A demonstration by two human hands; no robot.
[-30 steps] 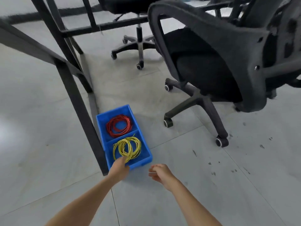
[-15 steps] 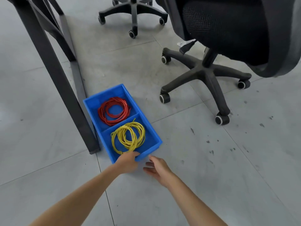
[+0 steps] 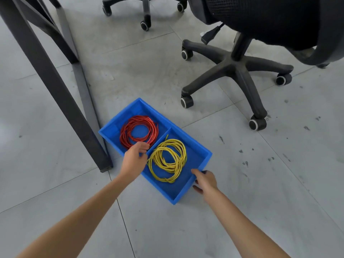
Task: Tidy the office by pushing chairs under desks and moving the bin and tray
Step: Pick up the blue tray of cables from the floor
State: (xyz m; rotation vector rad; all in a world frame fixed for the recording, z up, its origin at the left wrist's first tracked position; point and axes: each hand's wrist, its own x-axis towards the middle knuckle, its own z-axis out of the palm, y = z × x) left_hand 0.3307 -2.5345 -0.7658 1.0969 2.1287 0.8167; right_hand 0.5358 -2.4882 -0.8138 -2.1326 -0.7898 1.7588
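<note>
Desk leg stands at left, foot on the floor just beside the tray. Tray is on the floor, blue, two compartments: red coil in the far one, yellow coil in the near one. Left hand is closed over the tray's left rim near the divider, fingers curled in beside the red coil. Right hand is clamped on the near right rim, thumb on top, fingers under the outer wall. So both grips are taken on the tray; whether it is lifted off the floor cannot be told. Chair at right is well out from the desk, base and castors in the open, not tucked in; a second chair base is seen at the top edge. No bin is in view. Judged: tray move is just being started; chair push and bin remain, as far as shown.
</note>
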